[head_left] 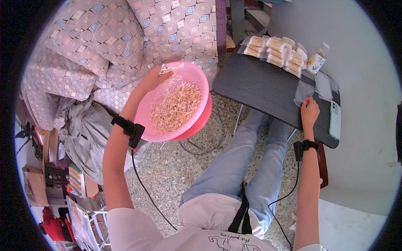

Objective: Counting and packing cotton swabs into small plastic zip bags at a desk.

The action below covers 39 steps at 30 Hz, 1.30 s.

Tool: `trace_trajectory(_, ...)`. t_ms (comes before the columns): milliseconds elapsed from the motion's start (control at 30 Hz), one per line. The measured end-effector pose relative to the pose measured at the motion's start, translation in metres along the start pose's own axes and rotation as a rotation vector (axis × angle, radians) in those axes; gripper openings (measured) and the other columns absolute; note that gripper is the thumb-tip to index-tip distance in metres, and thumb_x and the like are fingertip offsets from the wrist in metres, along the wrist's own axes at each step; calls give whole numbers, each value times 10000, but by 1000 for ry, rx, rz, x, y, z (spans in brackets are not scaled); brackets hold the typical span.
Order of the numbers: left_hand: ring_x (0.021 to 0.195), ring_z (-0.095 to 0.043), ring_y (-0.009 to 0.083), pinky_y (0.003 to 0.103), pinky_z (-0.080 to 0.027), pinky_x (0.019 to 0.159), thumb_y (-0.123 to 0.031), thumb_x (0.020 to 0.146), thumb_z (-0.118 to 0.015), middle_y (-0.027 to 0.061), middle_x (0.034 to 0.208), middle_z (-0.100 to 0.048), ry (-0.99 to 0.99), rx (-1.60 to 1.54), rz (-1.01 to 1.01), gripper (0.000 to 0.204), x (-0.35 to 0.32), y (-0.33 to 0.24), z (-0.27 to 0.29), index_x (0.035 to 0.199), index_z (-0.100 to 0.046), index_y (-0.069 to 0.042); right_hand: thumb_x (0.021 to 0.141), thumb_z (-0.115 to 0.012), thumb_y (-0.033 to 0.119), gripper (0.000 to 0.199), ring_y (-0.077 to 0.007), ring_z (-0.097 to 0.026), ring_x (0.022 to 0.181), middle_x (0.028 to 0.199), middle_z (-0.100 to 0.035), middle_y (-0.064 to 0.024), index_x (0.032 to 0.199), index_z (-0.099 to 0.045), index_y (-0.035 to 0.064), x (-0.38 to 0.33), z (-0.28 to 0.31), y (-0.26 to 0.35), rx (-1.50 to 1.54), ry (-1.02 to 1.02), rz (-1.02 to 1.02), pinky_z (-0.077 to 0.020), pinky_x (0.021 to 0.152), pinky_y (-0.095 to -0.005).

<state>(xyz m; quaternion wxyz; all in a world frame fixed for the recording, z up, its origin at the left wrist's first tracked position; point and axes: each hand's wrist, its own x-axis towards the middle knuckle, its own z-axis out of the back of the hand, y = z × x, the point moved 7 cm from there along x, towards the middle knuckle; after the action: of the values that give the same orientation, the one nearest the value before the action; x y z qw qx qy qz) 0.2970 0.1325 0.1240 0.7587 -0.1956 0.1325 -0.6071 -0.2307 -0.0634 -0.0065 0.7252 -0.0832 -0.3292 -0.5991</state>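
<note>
My left hand [158, 79] is over the far left rim of a pink basin [202, 79], its fingers closed on a small bunch of cotton swabs [166, 70]. Below it, a heap of loose cotton swabs [176, 107] with wooden sticks lies in the basin. On the right, my right hand [310, 109] pinches the near edge of a clear plastic bag [303, 93], which lies flat on the black folding table [255, 85]. No swabs show inside that bag.
Bagged cotton swabs [276, 52] are piled along the table's far edge, beside a bottle [317, 60]. More clear bags [324, 85] and a phone [335, 120] lie at the table's right. The basin rests on a red stool [194, 127], near a patterned sofa [96, 37].
</note>
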Motion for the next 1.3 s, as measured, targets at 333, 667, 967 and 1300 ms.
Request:
trace_trajectory(333,670,-577,149,319,-468,635,-387,887,-594,78,770,-650,-32,-279,-336,382,69,-121,-30,973,-634,-16,824,-577,197,107,-320,-590,785,807,-620,-109,830,-592,92,-1,3,12,-1,-34,18,-437,674,-464)
trace_trajectory(667,728,-624,273,381,-470,667,-427,871,-597,147,770,-637,-30,-475,-420,431,127,-223,-179,949,-624,-4,791,-597,172,79,-302,-584,782,799,-610,-90,804,-584,95,-1,8,20,-51,-41,15,-431,676,-450)
trace_trajectory(967,888,-560,347,443,-478,769,-255,816,-619,123,1101,-523,-264,31,-473,339,125,-232,-240,1112,-575,-96,805,-578,171,70,-289,-567,787,804,-594,-81,816,-581,102,-2,10,16,-59,-47,15,-414,692,-424)
trace_trajectory(1300,944,-536,332,472,-362,876,-330,797,-585,51,1372,-426,-380,227,-617,596,110,-227,-246,1364,-408,-276,807,-589,171,80,-287,-562,801,807,-589,-78,838,-573,99,2,4,20,-21,41,-5,-409,699,-426)
